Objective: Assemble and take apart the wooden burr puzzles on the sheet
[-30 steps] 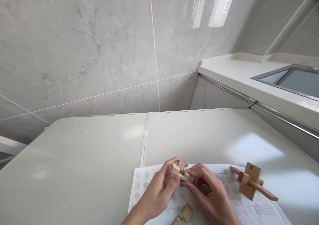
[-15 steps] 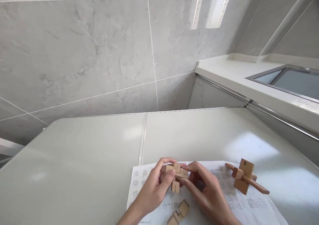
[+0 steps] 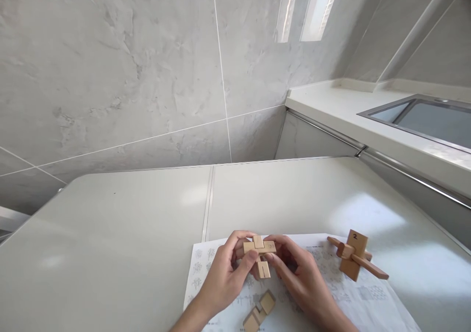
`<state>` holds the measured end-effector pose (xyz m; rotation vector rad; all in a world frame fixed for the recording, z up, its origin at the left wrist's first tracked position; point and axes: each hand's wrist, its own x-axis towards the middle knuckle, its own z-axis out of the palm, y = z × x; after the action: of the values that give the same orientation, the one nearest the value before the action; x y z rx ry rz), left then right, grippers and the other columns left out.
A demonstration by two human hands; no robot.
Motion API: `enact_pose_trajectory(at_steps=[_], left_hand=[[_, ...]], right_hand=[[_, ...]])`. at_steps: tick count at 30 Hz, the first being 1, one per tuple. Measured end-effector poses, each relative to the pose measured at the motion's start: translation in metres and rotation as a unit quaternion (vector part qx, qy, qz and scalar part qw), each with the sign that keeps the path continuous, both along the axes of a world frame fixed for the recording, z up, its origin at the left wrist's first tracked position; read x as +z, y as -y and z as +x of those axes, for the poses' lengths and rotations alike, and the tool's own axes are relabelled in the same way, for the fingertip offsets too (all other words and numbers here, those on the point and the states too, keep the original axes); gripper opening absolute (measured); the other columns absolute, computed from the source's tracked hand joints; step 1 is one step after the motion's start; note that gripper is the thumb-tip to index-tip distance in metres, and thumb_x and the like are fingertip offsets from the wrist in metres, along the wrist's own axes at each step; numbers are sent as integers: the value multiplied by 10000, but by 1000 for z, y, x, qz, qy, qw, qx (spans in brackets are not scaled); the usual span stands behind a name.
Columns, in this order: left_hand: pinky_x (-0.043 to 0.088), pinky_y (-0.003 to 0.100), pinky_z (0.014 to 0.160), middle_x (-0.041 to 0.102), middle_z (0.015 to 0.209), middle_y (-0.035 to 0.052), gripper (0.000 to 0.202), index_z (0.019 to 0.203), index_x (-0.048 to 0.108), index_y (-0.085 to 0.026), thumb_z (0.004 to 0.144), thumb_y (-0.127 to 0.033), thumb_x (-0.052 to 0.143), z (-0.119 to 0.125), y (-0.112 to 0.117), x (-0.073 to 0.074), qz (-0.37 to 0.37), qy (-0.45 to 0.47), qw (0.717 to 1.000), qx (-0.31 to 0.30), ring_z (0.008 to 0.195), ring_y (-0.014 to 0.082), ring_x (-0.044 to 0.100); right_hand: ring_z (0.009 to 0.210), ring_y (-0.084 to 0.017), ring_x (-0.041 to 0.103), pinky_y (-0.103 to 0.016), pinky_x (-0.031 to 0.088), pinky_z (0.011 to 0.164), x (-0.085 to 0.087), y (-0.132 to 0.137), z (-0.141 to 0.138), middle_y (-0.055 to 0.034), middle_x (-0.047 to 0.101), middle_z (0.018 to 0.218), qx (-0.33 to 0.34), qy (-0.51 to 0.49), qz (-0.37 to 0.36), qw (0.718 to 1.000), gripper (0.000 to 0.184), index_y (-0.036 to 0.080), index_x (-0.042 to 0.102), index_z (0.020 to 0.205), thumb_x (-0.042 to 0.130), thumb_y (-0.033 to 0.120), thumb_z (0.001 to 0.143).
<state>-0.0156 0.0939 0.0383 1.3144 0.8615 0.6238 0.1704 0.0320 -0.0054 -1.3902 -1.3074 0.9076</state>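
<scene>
Between my two hands, above a printed sheet, is a partly joined wooden burr puzzle [image 3: 259, 246] of light interlocking bars. My left hand [image 3: 231, 268] grips it from the left, thumb pressed on the front. On the other side my right hand [image 3: 301, 268] pinches its right end with thumb and fingertips. One bar [image 3: 264, 269] sticks out downward toward me. A loose notched wooden piece [image 3: 259, 312] lies on the paper just below. To the right stands a joined wooden puzzle [image 3: 353, 256] with a flat plate marked 2 and crossing rods.
The paper sheet [image 3: 195, 273] with small printed diagrams lies on a pale table [image 3: 140, 224] with a seam across it. Behind is a grey tiled wall [image 3: 147, 67]. A white counter [image 3: 331, 104] with an inset sink [image 3: 434, 121] runs along the right.
The puzzle in my hands has turned slightly, and its front bar now lies more level. The whole view has shifted a little; the loose piece and the other puzzle stay put.
</scene>
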Motion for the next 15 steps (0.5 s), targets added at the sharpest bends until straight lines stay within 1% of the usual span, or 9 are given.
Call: enact_pose_trajectory(at_steps=[2, 5, 7, 10, 11, 13, 14, 15], left_hand=[[521, 301, 753, 736, 913, 56, 479, 1297, 638, -239, 957, -560, 741, -2, 0, -1, -5, 4, 1000, -25, 795, 219, 685], [511, 322, 897, 717, 915, 18, 682, 1377, 591, -259, 806, -426, 924, -5, 0, -2, 3, -17, 998, -54, 908, 228, 679], [509, 318, 897, 722, 949, 12, 695, 1382, 579, -268, 794, -368, 936, -5, 0, -2, 2, -32, 998, -51, 911, 213, 668], [525, 312, 868, 736, 1054, 35, 646, 1376, 565, -267, 836, -375, 905, -3, -1, -2, -17, -27, 999, -20, 903, 194, 657], [530, 312, 871, 737, 1090, 42, 646, 1374, 560, -268, 840, -384, 904, -2, -1, -2, -25, -19, 999, -7, 907, 190, 657], [537, 312, 883, 727, 1182, 64, 634, 1361, 560, -268, 845, -406, 903, -2, -2, -1, -33, -1, 999, 18, 939, 189, 663], [538, 310, 879, 717, 1219, 74, 628, 1352, 562, -266, 847, -417, 903, -2, -3, -1, -35, 7, 999, 29, 953, 190, 665], [539, 305, 859, 713, 1216, 78, 627, 1348, 561, -264, 849, -430, 902, -2, -3, -2, -38, 16, 998, 40, 949, 189, 664]], right_hand=[[635, -183, 598, -286, 466, 589, -1, 0, 0, -21, 713, 790, 7, -5, -4, 1000, 338, 223, 724, 1132, 571, 518, 1069], [692, -200, 640, -298, 481, 620, -3, 0, 0, -43, 736, 854, 17, -15, -12, 1000, 332, 222, 710, 1146, 569, 513, 1073], [711, -205, 650, -299, 488, 632, -4, 0, -1, -42, 723, 851, 12, -26, -13, 1000, 339, 221, 680, 1185, 575, 522, 1070], [678, -192, 619, -286, 468, 601, -4, 0, -2, -16, 674, 811, -8, -51, -13, 999, 362, 224, 596, 1258, 561, 533, 1073], [661, -185, 601, -281, 452, 585, -4, 0, -2, -7, 659, 796, -13, -56, -15, 998, 345, 228, 581, 1236, 551, 533, 1078], [628, -172, 560, -274, 414, 563, -2, 0, -2, 6, 631, 755, -12, -47, -21, 999, 289, 235, 581, 1094, 536, 521, 1085], [610, -165, 537, -274, 397, 558, 0, 1, -1, 14, 610, 722, -2, -34, -24, 999, 285, 239, 573, 1002, 528, 507, 1088], [591, -158, 514, -273, 381, 553, 3, 2, -1, 25, 581, 684, 19, -16, -28, 999, 297, 241, 558, 922, 523, 485, 1089]])
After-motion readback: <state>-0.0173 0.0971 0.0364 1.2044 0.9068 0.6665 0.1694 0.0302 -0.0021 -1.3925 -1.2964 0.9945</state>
